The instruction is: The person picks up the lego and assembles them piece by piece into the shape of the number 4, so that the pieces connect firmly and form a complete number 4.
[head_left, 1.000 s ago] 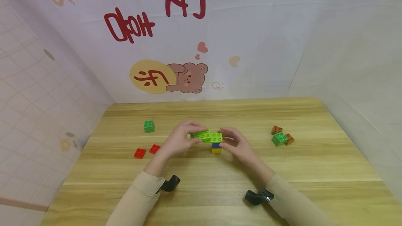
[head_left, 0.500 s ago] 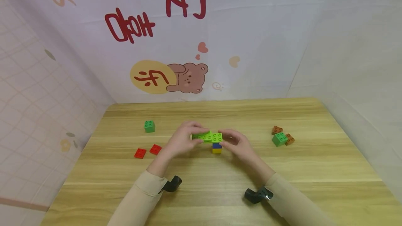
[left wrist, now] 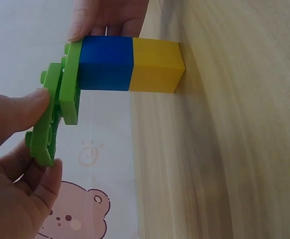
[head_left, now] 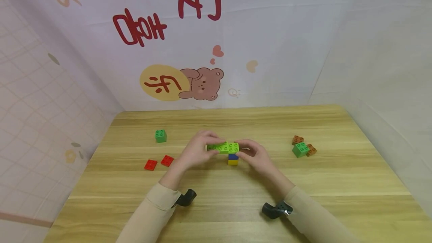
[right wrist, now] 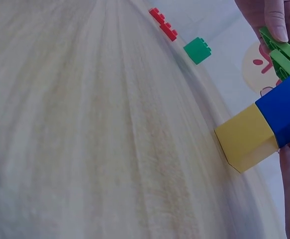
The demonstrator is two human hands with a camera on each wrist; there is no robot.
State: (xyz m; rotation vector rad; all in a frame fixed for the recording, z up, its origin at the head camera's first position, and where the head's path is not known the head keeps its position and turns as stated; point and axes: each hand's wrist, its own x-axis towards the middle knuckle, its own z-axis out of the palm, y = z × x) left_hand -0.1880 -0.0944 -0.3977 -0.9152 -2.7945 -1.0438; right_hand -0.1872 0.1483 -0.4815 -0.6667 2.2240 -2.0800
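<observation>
A yellow brick (left wrist: 157, 64) stands on the table with a blue brick (left wrist: 106, 63) on top of it. Capping the blue brick is a flat lime-green brick (head_left: 233, 147), which sticks out toward the left. My left hand (head_left: 197, 149) pinches a second flat lime-green brick (left wrist: 48, 119) between thumb and fingers. This one overlaps the jutting end of the first, tilted a little against it in the left wrist view. From the right, my right hand (head_left: 254, 156) grips the brick stack, thumb by the blue brick and fingers curled behind it.
On the left of the wooden table (head_left: 229, 205) lie two flat red bricks (head_left: 150, 165), with a green brick (head_left: 160, 136) behind them. At the right, another green brick (head_left: 300, 149) sits against two brown bricks (head_left: 297, 140). A printed cloth (head_left: 283, 40) hangs behind the table.
The left hand has moved slightly right, and its lime-green brick has come down closer to level with the lower one. The right hand stays at the stack.
</observation>
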